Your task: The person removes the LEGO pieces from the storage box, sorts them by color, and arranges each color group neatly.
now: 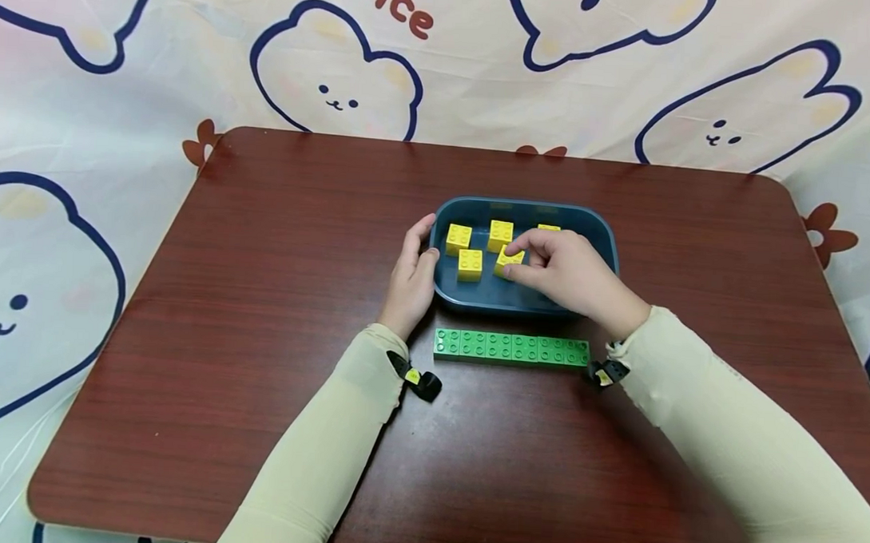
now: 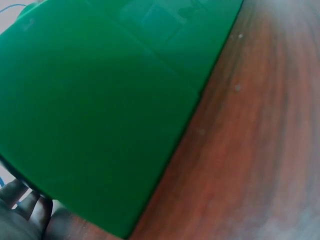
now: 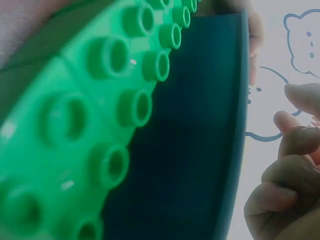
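Note:
A dark blue tray (image 1: 477, 298) holds several yellow toy bricks (image 1: 458, 239). My right hand (image 1: 579, 272) reaches over its right front rim. Between thumb and index finger it pinches a yellow brick (image 1: 510, 260), slightly turned beside the others. The left hand (image 1: 411, 283) rests against the tray's left end, fingers fairly straight along the outside. In front of the tray lies a long green row of toy bricks (image 1: 511, 348). The right wrist view shows curled fingers (image 3: 280, 195) above the tray wall (image 3: 200, 125); the pinched brick is hidden there. Green bricks (image 2: 100, 110) fill much of the left wrist view.
Everything stands on a dark reddish-brown wooden table (image 1: 278, 242) with rounded corners. A pale cloth (image 1: 470, 97) printed with cartoon bears hangs behind and beside it. Each wrist wears a black strap, with the left camera (image 1: 425, 385) close to the green row's left end.

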Tool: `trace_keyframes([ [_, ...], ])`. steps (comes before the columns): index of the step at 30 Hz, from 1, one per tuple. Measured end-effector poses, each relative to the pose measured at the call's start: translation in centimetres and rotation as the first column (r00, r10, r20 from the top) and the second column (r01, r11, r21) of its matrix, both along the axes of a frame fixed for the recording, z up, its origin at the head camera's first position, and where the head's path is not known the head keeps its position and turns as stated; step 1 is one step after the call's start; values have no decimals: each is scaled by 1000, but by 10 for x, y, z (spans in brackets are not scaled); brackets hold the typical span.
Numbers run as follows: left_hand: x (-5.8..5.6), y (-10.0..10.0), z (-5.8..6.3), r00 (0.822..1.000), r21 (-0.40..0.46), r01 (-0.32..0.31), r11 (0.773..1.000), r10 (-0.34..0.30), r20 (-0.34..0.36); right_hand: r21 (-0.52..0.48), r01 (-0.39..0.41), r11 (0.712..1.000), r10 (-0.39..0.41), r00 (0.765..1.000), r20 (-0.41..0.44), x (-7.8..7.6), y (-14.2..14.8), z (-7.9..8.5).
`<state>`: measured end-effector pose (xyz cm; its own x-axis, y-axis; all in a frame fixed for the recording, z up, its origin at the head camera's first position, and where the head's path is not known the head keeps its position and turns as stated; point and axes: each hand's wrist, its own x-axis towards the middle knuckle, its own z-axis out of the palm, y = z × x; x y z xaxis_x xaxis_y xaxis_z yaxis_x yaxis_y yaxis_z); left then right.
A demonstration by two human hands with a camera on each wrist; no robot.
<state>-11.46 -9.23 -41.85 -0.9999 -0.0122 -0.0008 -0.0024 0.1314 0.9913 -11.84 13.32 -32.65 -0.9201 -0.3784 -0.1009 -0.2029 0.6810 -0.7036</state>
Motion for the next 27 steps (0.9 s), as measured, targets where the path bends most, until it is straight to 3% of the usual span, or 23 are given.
trace_keyframes([
  [11, 0, -1, -1, 1000, 9, 8, 1000, -8, 4, 34, 13, 999, -15, 998, 57, -20, -26, 0],
  [27, 0, -1, -1, 1000, 20, 22, 1000, -22, 1, 207, 0, 978, -27, 991, 129, -48, -56, -2],
])
